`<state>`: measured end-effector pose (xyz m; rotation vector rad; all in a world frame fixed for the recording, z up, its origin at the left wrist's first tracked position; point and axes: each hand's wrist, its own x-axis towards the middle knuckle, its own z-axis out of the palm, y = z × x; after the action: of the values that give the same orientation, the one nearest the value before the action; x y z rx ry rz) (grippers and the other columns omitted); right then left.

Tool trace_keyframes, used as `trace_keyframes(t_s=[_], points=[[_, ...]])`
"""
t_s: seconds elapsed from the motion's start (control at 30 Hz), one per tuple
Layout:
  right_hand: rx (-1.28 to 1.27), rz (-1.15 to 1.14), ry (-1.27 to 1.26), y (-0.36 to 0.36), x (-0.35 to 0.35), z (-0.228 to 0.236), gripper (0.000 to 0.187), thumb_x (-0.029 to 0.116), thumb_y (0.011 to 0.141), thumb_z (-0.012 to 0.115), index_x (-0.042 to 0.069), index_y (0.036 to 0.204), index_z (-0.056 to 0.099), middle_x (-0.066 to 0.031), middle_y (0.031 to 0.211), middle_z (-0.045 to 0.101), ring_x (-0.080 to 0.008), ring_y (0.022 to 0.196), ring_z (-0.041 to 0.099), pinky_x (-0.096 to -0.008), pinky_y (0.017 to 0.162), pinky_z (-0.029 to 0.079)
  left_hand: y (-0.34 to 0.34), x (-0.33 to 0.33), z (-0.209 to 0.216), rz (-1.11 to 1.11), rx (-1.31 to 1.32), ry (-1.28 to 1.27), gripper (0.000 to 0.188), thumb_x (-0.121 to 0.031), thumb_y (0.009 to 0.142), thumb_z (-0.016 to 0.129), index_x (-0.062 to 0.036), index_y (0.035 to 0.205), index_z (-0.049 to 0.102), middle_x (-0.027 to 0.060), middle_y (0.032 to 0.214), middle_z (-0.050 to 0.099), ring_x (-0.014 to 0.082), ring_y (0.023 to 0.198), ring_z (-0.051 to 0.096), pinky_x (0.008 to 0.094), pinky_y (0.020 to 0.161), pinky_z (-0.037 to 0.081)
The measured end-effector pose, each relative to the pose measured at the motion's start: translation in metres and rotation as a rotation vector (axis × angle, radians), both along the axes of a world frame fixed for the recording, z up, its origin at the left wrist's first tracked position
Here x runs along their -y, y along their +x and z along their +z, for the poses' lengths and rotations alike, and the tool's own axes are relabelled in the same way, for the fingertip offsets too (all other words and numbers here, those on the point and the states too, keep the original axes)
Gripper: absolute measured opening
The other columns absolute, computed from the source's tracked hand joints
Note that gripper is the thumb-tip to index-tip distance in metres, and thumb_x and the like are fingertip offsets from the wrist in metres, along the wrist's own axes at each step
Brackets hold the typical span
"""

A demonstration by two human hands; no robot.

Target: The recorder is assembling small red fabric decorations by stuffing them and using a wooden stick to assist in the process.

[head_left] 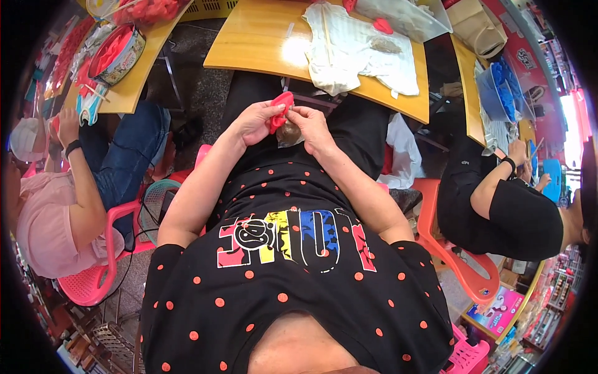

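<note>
A small, bright red fabric piece (282, 107) is held up over my lap, in front of the table edge. My left hand (255, 123) pinches it between thumb and fingers from the left side. From the right, my right hand (314, 129) has its thumb and fingertips closed at the piece's edge; anything smaller between them is hidden. Just below the fingers, a brownish bundle in clear plastic (288, 134) rests near my lap, partly covered by the hands.
Ahead stands a wooden table (255, 40) with a white cloth (336, 53), a red piece (382, 25) and a clear bin (411, 17). Co-workers sit on both sides. A round tin (128, 59) of red pieces is at left, a blue-filled tub (498, 90) at right.
</note>
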<state>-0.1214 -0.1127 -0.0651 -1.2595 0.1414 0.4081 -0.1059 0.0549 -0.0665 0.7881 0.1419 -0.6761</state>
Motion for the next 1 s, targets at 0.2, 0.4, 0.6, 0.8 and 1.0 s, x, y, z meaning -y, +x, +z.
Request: trace_keyframes(t_s=[0.2, 0.4, 0.6, 0.8, 1.0], points=[[0.069, -0.155, 0.12, 0.0, -0.002, -0.002, 0.021, 0.008, 0.085, 0.062, -0.006, 0.1, 0.065, -0.0076, 0.089, 0.067, -0.0102, 0.075, 0.061, -0.0214, 0.067, 0.048, -0.006, 0.009, 0.002, -0.003, -0.009, 0.102, 0.019, -0.014, 0.09, 0.059, -0.0018, 0.104, 0.057, 0.0052, 0.093, 0.063, 0.0136, 0.083, 0.06, 0.0274, 0.079, 0.048], [0.152, -0.006, -0.118, 0.001, 0.004, -0.009, 0.021, 0.01, 0.084, 0.063, -0.002, 0.101, 0.067, -0.0079, 0.089, 0.067, -0.0139, 0.077, 0.063, -0.0247, 0.07, 0.049, -0.003, 0.005, -0.001, -0.016, 0.005, -0.034, 0.02, -0.013, 0.09, 0.057, -0.0019, 0.106, 0.056, 0.0064, 0.098, 0.062, 0.0144, 0.088, 0.059, 0.0293, 0.083, 0.047], [0.63, 0.028, -0.703, -0.005, 0.003, 0.004, 0.027, 0.01, 0.083, 0.063, 0.003, 0.109, 0.063, -0.0105, 0.088, 0.063, -0.0171, 0.081, 0.061, -0.0266, 0.072, 0.047, -0.002, 0.004, 0.004, -0.064, 0.062, -0.023, 0.024, -0.015, 0.092, 0.056, -0.0016, 0.111, 0.057, 0.0061, 0.104, 0.062, 0.0131, 0.095, 0.058, 0.0277, 0.088, 0.046], [0.457, -0.057, -0.452, -0.001, -0.002, -0.005, 0.026, 0.009, 0.089, 0.058, 0.002, 0.114, 0.062, -0.0078, 0.098, 0.065, -0.0137, 0.087, 0.061, -0.025, 0.077, 0.047, 0.0, 0.005, -0.006, 0.014, 0.041, -0.039, 0.023, -0.016, 0.092, 0.054, -0.0015, 0.11, 0.056, 0.006, 0.103, 0.063, 0.0139, 0.091, 0.06, 0.0278, 0.088, 0.046], [0.121, -0.113, 0.151, -0.005, -0.006, 0.01, 0.031, 0.006, 0.09, 0.056, -0.002, 0.12, 0.056, -0.0063, 0.11, 0.063, -0.0098, 0.095, 0.059, -0.0217, 0.084, 0.046, 0.0, 0.003, -0.005, 0.055, -0.031, -0.026, 0.02, -0.016, 0.093, 0.054, -0.0021, 0.107, 0.058, 0.0058, 0.1, 0.064, 0.0131, 0.088, 0.061, 0.028, 0.085, 0.048]])
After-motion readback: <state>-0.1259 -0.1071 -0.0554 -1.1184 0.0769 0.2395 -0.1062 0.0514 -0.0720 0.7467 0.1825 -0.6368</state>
